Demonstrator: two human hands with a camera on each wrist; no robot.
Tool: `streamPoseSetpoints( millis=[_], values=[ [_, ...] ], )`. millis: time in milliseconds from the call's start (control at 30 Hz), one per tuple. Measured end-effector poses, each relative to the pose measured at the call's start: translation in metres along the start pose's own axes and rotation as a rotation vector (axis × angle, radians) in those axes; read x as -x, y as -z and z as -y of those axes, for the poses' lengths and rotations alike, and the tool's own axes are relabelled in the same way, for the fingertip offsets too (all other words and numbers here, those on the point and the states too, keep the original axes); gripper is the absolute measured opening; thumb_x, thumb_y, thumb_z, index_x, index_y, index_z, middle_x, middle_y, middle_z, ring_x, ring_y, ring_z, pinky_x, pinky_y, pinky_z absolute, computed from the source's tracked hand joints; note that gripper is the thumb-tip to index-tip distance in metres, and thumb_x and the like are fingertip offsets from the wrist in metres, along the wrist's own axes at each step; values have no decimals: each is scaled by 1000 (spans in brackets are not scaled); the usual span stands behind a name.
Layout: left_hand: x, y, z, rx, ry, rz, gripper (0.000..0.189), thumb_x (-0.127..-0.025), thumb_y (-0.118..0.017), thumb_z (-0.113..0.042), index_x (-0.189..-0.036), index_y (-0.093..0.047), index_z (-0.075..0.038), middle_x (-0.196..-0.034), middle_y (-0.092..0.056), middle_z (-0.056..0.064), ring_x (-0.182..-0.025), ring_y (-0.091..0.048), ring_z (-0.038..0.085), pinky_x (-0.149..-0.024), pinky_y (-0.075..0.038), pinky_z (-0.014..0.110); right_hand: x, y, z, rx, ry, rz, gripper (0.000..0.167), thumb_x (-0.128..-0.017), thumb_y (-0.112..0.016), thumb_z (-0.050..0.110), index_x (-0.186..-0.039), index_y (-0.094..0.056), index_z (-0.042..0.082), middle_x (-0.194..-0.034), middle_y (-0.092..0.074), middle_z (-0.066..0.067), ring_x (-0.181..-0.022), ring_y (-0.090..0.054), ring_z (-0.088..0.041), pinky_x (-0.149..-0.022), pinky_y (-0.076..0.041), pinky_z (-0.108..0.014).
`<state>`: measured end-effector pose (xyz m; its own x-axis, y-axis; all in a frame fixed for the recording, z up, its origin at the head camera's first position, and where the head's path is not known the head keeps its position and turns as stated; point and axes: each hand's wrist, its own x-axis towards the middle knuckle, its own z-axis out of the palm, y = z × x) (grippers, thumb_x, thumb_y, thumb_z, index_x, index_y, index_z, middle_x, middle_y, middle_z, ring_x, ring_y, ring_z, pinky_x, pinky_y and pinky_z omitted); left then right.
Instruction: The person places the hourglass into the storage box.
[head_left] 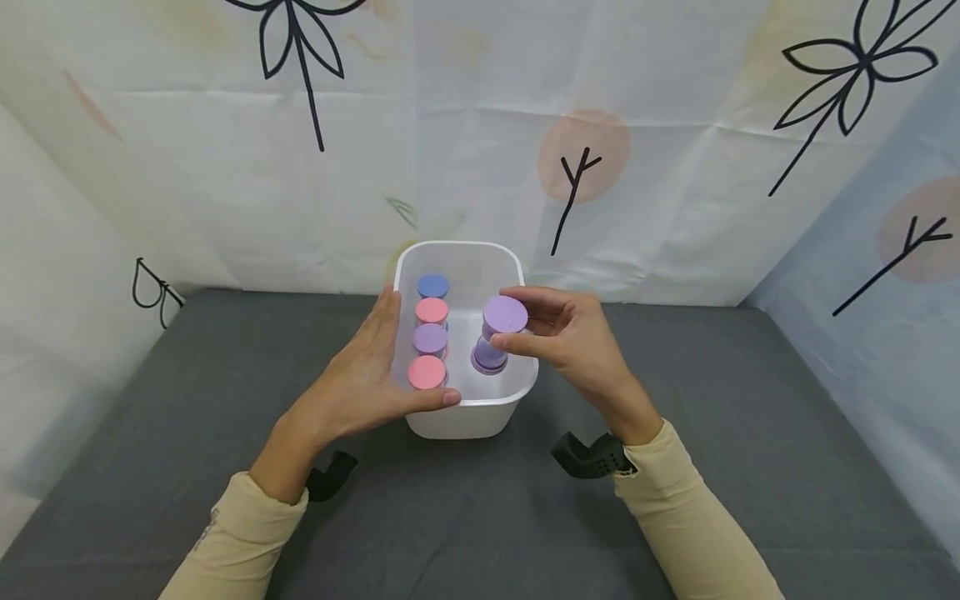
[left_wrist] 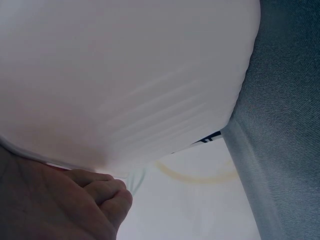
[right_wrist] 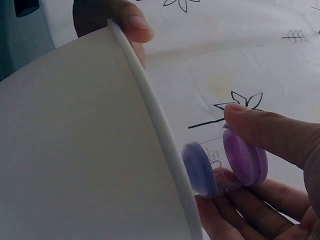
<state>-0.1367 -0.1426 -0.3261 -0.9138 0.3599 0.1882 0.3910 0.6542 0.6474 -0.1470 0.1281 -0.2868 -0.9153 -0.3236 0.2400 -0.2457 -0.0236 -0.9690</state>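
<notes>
A white plastic bin stands tilted up toward me on the dark cloth. My left hand grips its left side, thumb over the front rim and fingers along the left edge. Inside the bin on the left is a row of small lidded jars: a blue lid, a pink lid, a purple lid and a nearer pink lid. Over the right side of the bin, my right hand pinches a small clear jar with a purple lid. Below it shows another purple round piece.
A dark grey cloth covers the table. White printed fabric hangs close behind the bin, with more fabric at both sides. Black wrist mounts sit at both of my wrists.
</notes>
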Motion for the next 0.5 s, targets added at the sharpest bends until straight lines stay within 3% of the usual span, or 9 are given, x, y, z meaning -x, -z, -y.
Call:
streamPoseSetpoints(
  millis=[300, 500],
  values=[
    [1, 1, -1, -27, 34, 27, 138, -71, -75, -77, -162, 11, -19, -169, 9, -4, -155, -1, 22, -116, -23, 61, -20, -7, -3, 133, -110, 124, 51, -78, -84, -2, -126, -66, -7, -113, -72, -16, -103, -72, -26, -89, -56, -34],
    [2, 2, -1, -28, 39, 32, 138, -71, -75, -77, -162, 11, -19, -169, 10, -3, -155, 0, 23, -116, -22, 62, -29, -11, -2, 239, -132, 179, 50, -77, -86, 0, -122, -68, -6, -109, -73, -14, -98, -72, -24, -87, -57, -34]
  ],
)
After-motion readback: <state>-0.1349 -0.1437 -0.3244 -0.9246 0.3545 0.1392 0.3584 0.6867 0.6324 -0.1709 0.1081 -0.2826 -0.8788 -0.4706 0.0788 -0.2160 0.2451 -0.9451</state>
